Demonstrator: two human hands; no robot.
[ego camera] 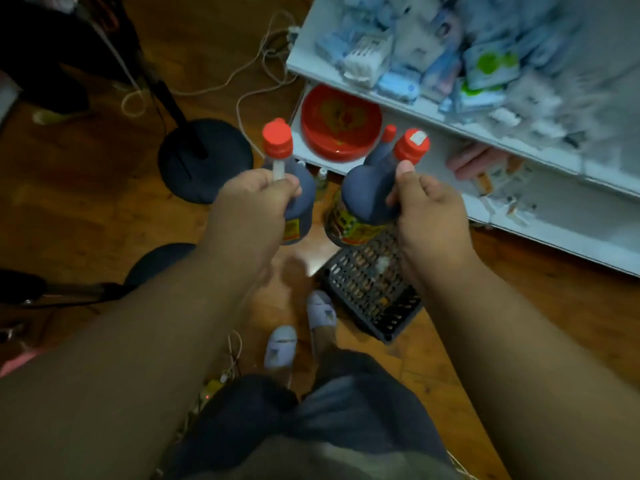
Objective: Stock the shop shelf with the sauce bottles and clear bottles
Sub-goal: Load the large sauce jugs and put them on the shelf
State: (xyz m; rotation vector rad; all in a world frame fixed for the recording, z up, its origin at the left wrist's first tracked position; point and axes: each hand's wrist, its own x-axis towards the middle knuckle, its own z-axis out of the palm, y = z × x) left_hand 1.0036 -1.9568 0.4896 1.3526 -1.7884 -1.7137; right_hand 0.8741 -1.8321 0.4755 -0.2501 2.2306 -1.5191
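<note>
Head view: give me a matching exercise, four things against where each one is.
Things:
1. red bowl
2. black crate
3. sauce bottle with white-patched cap
4. slippers

Places:
A. on the person's feet
B. in the right hand
C. on the lower shelf
D. on the floor by the shelf

Pairs: 1-C, 2-D, 3-B, 4-A

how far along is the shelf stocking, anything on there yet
Early, it seems. Done: no sauce bottle plainly stands on the lower shelf, only a red bowl. In hand: the left hand grips one sauce bottle plus a small clear bottle; the right hand holds two sauce bottles. Left: shelving these four, plus whatever remains in the black basket, whose contents are blurred.
</note>
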